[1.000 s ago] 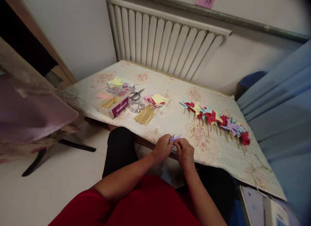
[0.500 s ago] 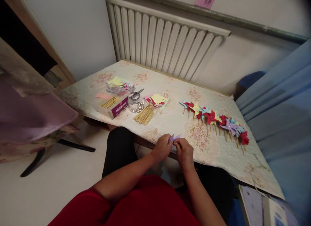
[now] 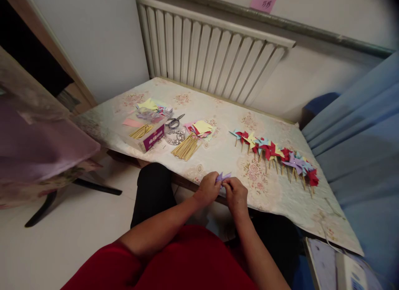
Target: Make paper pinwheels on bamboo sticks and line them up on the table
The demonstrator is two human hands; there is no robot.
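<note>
Between my two hands, at the table's near edge, is a piece of purple paper (image 3: 220,177) with pointed, folded tips like a pinwheel's. My left hand (image 3: 208,189) is closed on its left side. The fingers of my right hand (image 3: 236,194) pinch its right side; whether they also hold something small is hidden. To the right on the table lies a row of finished paper pinwheels (image 3: 270,151) in red, yellow, blue and purple, on thin sticks. A bundle of wooden sticks (image 3: 186,148) lies ahead to the left, touching a stack of coloured paper squares (image 3: 203,127).
A clear box with a purple label (image 3: 154,139) holds more sticks. Beside it are scissors (image 3: 175,121) and a round dish of small shiny pieces (image 3: 174,136). A radiator (image 3: 212,49) stands behind the floral tablecloth (image 3: 218,103); a blue curtain (image 3: 368,136) hangs at right.
Almost nothing differs. My hands stay on the purple paper in the same place, with only a very slight shift of the view.
</note>
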